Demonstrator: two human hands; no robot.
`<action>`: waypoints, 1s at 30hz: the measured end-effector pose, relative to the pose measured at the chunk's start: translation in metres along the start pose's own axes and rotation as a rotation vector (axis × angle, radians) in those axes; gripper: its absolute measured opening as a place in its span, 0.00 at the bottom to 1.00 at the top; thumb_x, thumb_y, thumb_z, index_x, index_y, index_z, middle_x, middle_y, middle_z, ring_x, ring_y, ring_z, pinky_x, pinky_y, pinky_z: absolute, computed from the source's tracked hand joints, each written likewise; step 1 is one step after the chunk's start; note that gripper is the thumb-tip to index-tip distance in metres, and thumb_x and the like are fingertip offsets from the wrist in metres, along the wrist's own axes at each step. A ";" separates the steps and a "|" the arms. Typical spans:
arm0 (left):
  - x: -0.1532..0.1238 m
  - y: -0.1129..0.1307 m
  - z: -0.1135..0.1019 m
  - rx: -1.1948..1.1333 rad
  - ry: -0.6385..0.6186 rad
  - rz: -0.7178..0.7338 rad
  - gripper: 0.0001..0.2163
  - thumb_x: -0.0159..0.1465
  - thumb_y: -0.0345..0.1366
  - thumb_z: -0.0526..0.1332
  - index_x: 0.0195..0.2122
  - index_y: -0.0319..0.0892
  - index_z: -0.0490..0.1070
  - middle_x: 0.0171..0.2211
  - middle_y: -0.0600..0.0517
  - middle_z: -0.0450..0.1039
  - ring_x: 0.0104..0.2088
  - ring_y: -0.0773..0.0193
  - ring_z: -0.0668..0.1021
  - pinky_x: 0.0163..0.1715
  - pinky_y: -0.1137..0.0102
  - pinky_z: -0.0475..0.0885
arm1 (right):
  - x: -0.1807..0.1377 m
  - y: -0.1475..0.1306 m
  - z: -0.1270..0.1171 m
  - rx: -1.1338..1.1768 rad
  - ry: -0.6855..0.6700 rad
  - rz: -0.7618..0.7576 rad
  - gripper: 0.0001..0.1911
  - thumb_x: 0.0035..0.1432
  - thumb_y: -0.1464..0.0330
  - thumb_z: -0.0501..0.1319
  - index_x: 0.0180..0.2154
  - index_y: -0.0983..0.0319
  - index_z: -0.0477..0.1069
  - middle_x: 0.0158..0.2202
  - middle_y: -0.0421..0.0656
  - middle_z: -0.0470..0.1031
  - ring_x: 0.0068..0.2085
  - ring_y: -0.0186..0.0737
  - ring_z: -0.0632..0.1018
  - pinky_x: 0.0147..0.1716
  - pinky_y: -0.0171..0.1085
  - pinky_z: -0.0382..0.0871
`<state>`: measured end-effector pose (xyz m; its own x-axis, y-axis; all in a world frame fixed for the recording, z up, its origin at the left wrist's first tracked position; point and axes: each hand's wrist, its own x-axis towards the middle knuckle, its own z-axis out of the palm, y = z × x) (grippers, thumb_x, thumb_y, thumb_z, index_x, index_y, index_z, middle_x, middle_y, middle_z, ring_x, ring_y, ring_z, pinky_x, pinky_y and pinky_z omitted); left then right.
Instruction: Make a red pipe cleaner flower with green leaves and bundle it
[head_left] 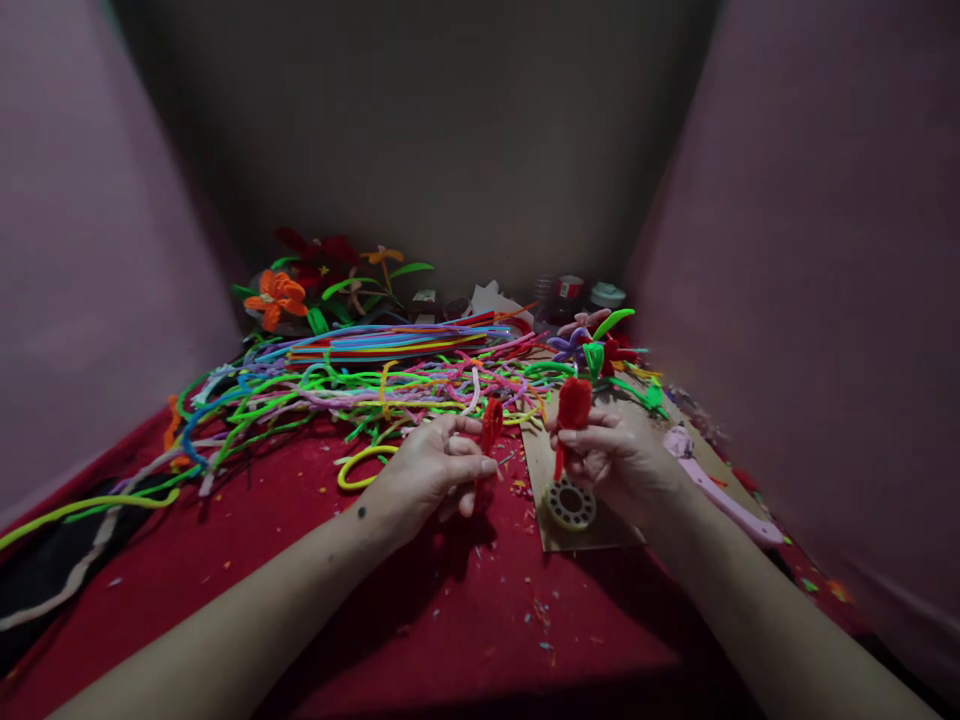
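Between the thumb and fingers of my left hand (pixel 427 472) is a red pipe-cleaner loop (pixel 491 424), seen nearly edge-on. My right hand (pixel 619 455) pinches a red pipe-cleaner petal (pixel 574 402), rounded and filled in, with a short stem pointing down. Both pieces are held upright above the table, a small gap apart. Below my right hand a round spool with holes (pixel 571 504) lies on a piece of cardboard (pixel 551 535).
A red cloth (pixel 352 600) with scattered fuzz covers the table. Loose pipe cleaners (pixel 360 390) heap across the back, with a straight bundle (pixel 397 342) behind them. Orange flowers (pixel 277 298) stand at back left. A pink-handled tool (pixel 724 495) lies at right.
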<state>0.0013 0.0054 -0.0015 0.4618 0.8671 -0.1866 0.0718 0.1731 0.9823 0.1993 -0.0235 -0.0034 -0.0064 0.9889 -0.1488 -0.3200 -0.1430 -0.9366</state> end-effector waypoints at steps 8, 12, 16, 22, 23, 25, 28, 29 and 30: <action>-0.001 -0.003 0.001 -0.081 -0.121 -0.014 0.11 0.50 0.34 0.65 0.29 0.38 0.64 0.17 0.57 0.67 0.13 0.73 0.69 0.08 0.80 0.57 | 0.005 0.005 0.003 0.254 -0.126 0.198 0.08 0.39 0.77 0.61 0.27 0.69 0.74 0.24 0.44 0.76 0.14 0.24 0.65 0.09 0.24 0.56; -0.001 -0.004 -0.001 -0.119 -0.169 -0.009 0.12 0.50 0.34 0.65 0.35 0.37 0.67 0.20 0.55 0.69 0.15 0.73 0.69 0.11 0.79 0.61 | 0.007 0.007 0.005 0.238 -0.155 0.128 0.11 0.42 0.78 0.63 0.33 0.69 0.74 0.26 0.44 0.76 0.20 0.28 0.72 0.18 0.27 0.68; -0.002 -0.003 -0.001 -0.038 -0.073 -0.008 0.10 0.51 0.35 0.63 0.32 0.37 0.67 0.16 0.55 0.68 0.13 0.73 0.67 0.10 0.79 0.58 | 0.007 0.011 0.008 0.165 -0.146 0.070 0.10 0.43 0.73 0.65 0.32 0.68 0.74 0.23 0.43 0.75 0.20 0.31 0.73 0.21 0.31 0.70; -0.002 -0.002 0.001 0.223 0.113 0.177 0.04 0.53 0.34 0.59 0.27 0.38 0.66 0.17 0.58 0.63 0.17 0.74 0.65 0.17 0.77 0.59 | 0.004 0.018 0.017 -0.057 -0.073 0.046 0.16 0.42 0.65 0.67 0.34 0.67 0.76 0.13 0.36 0.65 0.13 0.26 0.62 0.11 0.27 0.51; -0.002 -0.002 0.001 0.283 0.134 0.226 0.04 0.53 0.33 0.59 0.26 0.38 0.66 0.19 0.58 0.64 0.19 0.74 0.65 0.20 0.77 0.60 | 0.004 0.019 0.019 -0.075 -0.054 0.044 0.16 0.41 0.64 0.67 0.33 0.67 0.76 0.13 0.35 0.63 0.13 0.24 0.60 0.12 0.27 0.48; -0.002 -0.003 0.002 0.410 0.180 0.308 0.03 0.54 0.32 0.57 0.25 0.38 0.66 0.20 0.57 0.64 0.22 0.72 0.65 0.23 0.75 0.61 | 0.003 0.020 0.023 -0.100 -0.023 0.033 0.17 0.39 0.63 0.67 0.32 0.67 0.76 0.13 0.34 0.61 0.14 0.23 0.55 0.13 0.28 0.44; -0.002 -0.005 0.003 0.556 0.232 0.385 0.03 0.55 0.31 0.55 0.25 0.38 0.66 0.20 0.57 0.63 0.22 0.72 0.65 0.24 0.74 0.60 | 0.000 0.021 0.029 -0.119 0.023 -0.001 0.17 0.39 0.63 0.67 0.32 0.67 0.76 0.12 0.32 0.58 0.15 0.23 0.53 0.15 0.30 0.41; -0.002 -0.006 0.004 0.584 0.243 0.405 0.04 0.55 0.31 0.55 0.26 0.39 0.66 0.20 0.57 0.62 0.22 0.72 0.64 0.24 0.74 0.60 | -0.001 0.022 0.031 -0.117 0.031 -0.015 0.17 0.39 0.62 0.67 0.31 0.68 0.76 0.12 0.32 0.57 0.15 0.23 0.52 0.15 0.30 0.41; -0.003 -0.008 0.004 0.603 0.252 0.421 0.03 0.55 0.32 0.55 0.26 0.39 0.66 0.20 0.57 0.62 0.22 0.72 0.64 0.24 0.74 0.60 | -0.001 0.023 0.032 -0.114 0.031 -0.025 0.17 0.39 0.62 0.66 0.31 0.68 0.76 0.11 0.32 0.56 0.15 0.24 0.52 0.15 0.31 0.40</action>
<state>0.0031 0.0000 -0.0085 0.3474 0.8958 0.2772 0.4367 -0.4161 0.7976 0.1610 -0.0268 -0.0149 0.0302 0.9907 -0.1328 -0.2096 -0.1237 -0.9699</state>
